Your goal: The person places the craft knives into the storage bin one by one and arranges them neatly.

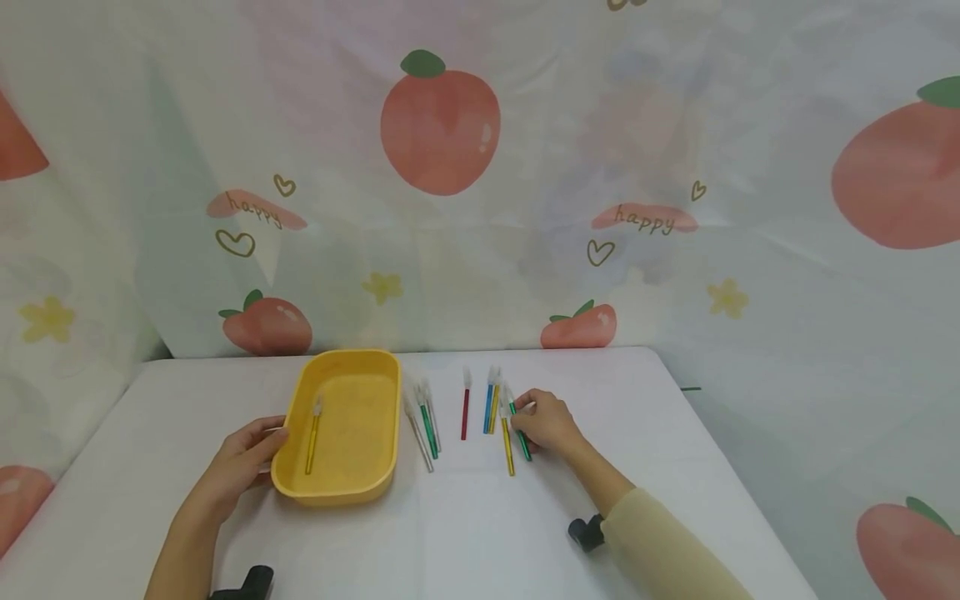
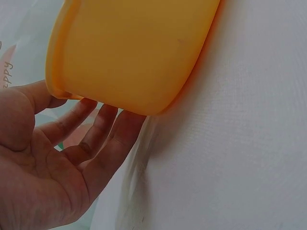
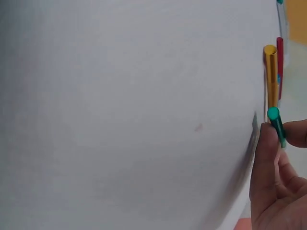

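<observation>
My left hand (image 1: 243, 454) holds a yellow plastic tray (image 1: 279, 467) by its left side, thumb at the rim and fingertips against the outer wall (image 2: 139, 72). One gold craft knife (image 1: 312, 442) with a clear cap lies inside the tray. On the right, my right hand (image 1: 547, 423) pinches a green craft knife (image 1: 522, 446) between thumb and finger; the right wrist view shows the end of its green handle (image 3: 274, 115). Right beside it lies a gold craft knife (image 1: 508, 446). Blue (image 1: 488, 408) and gold (image 1: 494, 410) knives lie just left of these.
A red craft knife (image 1: 465, 412) lies alone mid-table. Nearer the tray sits a group of silver (image 1: 420, 437) and green (image 1: 428, 432) knives, caps pointing away. The white table (image 1: 480, 533) ends at a fruit-printed cloth (image 1: 487, 275) behind.
</observation>
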Demonstrator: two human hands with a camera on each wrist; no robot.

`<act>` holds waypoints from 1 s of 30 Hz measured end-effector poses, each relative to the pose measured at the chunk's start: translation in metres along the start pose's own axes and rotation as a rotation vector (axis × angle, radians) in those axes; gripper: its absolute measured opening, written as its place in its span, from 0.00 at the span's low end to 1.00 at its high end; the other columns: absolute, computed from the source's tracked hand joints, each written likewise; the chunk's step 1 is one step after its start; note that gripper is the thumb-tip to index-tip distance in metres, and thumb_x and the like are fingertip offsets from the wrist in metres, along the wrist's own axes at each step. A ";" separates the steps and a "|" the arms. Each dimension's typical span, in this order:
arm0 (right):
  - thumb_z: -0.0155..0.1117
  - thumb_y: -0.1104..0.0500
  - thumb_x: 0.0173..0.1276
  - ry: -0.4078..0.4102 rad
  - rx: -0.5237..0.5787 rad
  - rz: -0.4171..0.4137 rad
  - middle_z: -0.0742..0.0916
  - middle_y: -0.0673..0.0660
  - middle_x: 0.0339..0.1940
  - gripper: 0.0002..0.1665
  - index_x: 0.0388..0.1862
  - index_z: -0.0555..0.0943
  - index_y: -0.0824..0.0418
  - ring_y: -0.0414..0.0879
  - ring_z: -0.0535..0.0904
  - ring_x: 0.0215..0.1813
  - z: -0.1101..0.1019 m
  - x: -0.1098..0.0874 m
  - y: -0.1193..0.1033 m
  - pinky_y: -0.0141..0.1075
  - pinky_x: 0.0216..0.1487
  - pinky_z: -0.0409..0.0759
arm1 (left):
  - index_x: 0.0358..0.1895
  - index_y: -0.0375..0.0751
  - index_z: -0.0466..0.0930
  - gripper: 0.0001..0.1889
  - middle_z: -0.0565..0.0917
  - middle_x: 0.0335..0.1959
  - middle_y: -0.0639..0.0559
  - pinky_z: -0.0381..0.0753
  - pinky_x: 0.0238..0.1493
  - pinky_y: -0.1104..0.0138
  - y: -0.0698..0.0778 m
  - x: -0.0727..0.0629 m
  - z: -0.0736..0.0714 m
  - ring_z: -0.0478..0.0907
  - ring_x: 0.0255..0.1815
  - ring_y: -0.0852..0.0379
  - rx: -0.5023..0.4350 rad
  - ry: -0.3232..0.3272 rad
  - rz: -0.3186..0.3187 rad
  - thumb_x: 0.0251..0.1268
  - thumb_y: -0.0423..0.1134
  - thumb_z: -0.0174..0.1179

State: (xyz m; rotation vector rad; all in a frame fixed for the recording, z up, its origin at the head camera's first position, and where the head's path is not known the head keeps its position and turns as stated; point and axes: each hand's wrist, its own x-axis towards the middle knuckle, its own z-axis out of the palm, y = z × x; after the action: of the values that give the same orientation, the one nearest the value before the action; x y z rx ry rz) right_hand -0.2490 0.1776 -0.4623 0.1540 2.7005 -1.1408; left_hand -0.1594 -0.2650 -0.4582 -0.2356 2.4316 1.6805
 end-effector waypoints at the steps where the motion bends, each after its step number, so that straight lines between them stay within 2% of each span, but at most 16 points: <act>1: 0.66 0.60 0.63 0.000 0.023 0.001 0.83 0.54 0.26 0.15 0.49 0.80 0.59 0.43 0.76 0.18 0.000 0.000 0.000 0.32 0.20 0.78 | 0.74 0.38 0.61 0.35 0.69 0.70 0.34 0.84 0.48 0.66 0.000 0.000 0.000 0.78 0.53 0.56 -0.001 0.000 0.001 0.76 0.58 0.49; 10: 0.64 0.63 0.64 -0.067 0.239 -0.057 0.83 0.57 0.31 0.16 0.51 0.79 0.62 0.47 0.82 0.27 0.000 -0.012 -0.024 0.40 0.29 0.86 | 0.74 0.37 0.60 0.35 0.69 0.70 0.34 0.84 0.47 0.66 0.000 0.000 0.001 0.79 0.52 0.56 0.003 0.005 0.000 0.76 0.58 0.49; 14: 0.63 0.65 0.64 -0.117 0.309 -0.076 0.84 0.58 0.32 0.16 0.52 0.78 0.62 0.47 0.82 0.28 0.003 -0.018 -0.037 0.42 0.31 0.87 | 0.74 0.37 0.60 0.35 0.70 0.69 0.34 0.84 0.46 0.66 0.000 0.001 0.000 0.79 0.51 0.57 -0.001 0.000 -0.010 0.76 0.58 0.50; 24: 0.63 0.65 0.65 -0.202 0.377 -0.139 0.83 0.58 0.33 0.17 0.53 0.78 0.62 0.52 0.82 0.33 0.016 -0.026 -0.066 0.49 0.37 0.87 | 0.74 0.38 0.60 0.35 0.70 0.70 0.35 0.84 0.48 0.65 -0.003 0.002 -0.002 0.78 0.53 0.55 0.014 -0.001 -0.004 0.76 0.59 0.49; 30: 0.64 0.65 0.64 -0.245 0.410 -0.164 0.83 0.58 0.33 0.18 0.53 0.77 0.63 0.49 0.82 0.31 0.029 -0.026 -0.080 0.44 0.33 0.87 | 0.74 0.38 0.61 0.34 0.69 0.70 0.34 0.85 0.49 0.64 -0.001 0.002 -0.002 0.78 0.54 0.53 0.020 0.000 0.002 0.76 0.58 0.49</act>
State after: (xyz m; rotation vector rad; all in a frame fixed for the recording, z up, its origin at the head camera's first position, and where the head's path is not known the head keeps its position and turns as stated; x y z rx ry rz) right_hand -0.2337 0.1009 -0.4200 -0.1408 2.2736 -1.6333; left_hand -0.1612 -0.2672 -0.4595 -0.2302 2.4486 1.6564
